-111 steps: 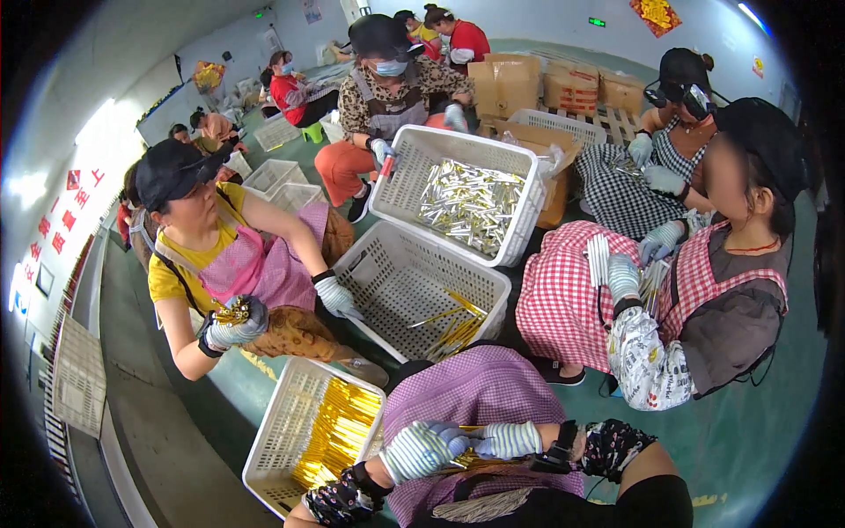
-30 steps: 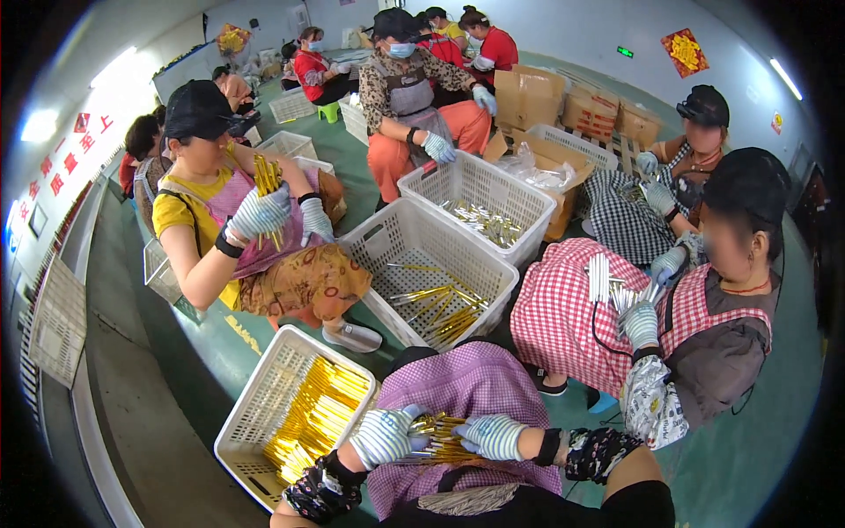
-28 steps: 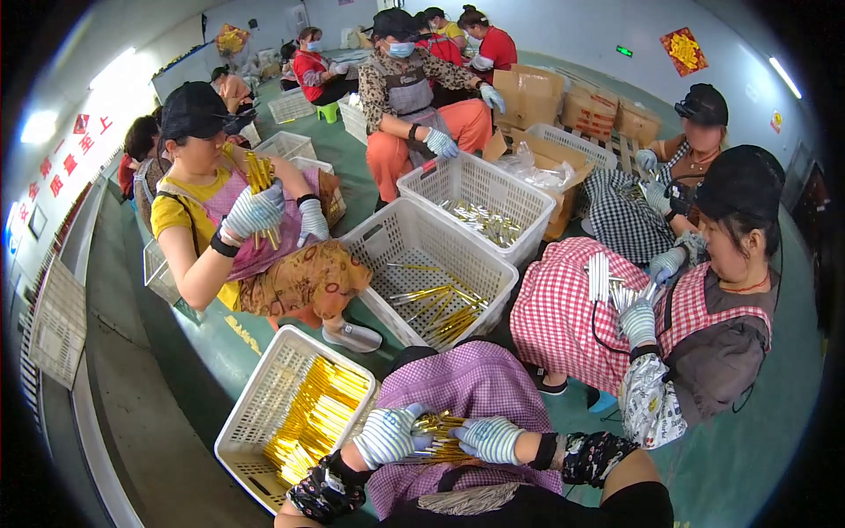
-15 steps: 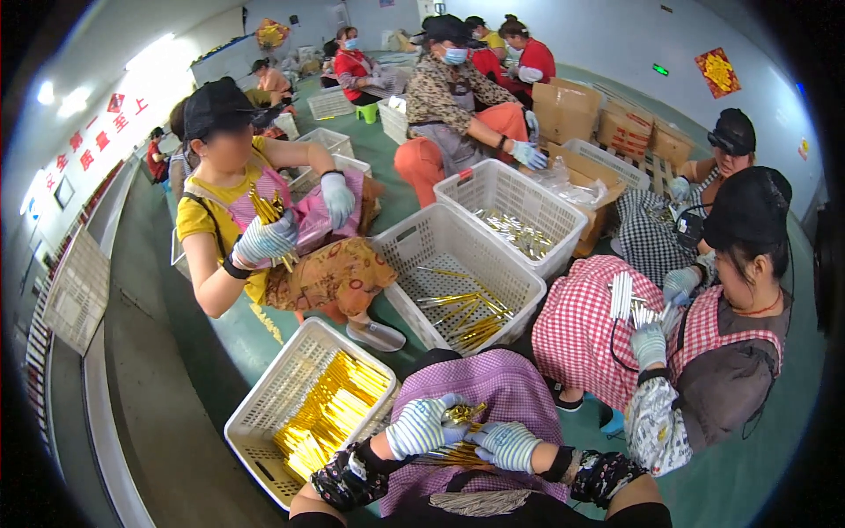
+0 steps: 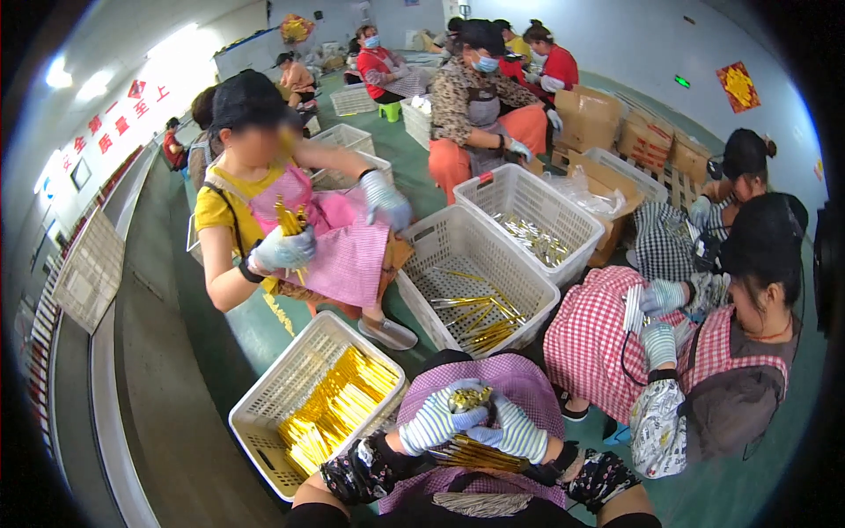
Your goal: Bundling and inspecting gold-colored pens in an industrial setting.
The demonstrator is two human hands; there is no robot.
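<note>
Over my lap, which is covered by a purple checked cloth (image 5: 537, 378), my left hand (image 5: 437, 422) in a striped glove is closed around a bundle of shiny gold sticks (image 5: 470, 399), ends facing up. Beside it my right hand (image 5: 512, 429), also gloved, presses against the same bundle from the right, its fingers curled and partly hidden. More gold sticks (image 5: 480, 456) lie across my lap under both hands.
At my left stands a white crate (image 5: 251, 418) full of gold sticks. Ahead is a grey crate (image 5: 422, 238) with a few sticks, and beyond it a white crate (image 5: 576, 264) with silver pieces. Co-workers sit close on the left and right; cardboard boxes (image 5: 588, 119) are behind.
My right hand has come up from the sticks on my lap to the bundle at my left hand. The view has shifted slightly. The co-worker on the left has lowered the held sticks.
</note>
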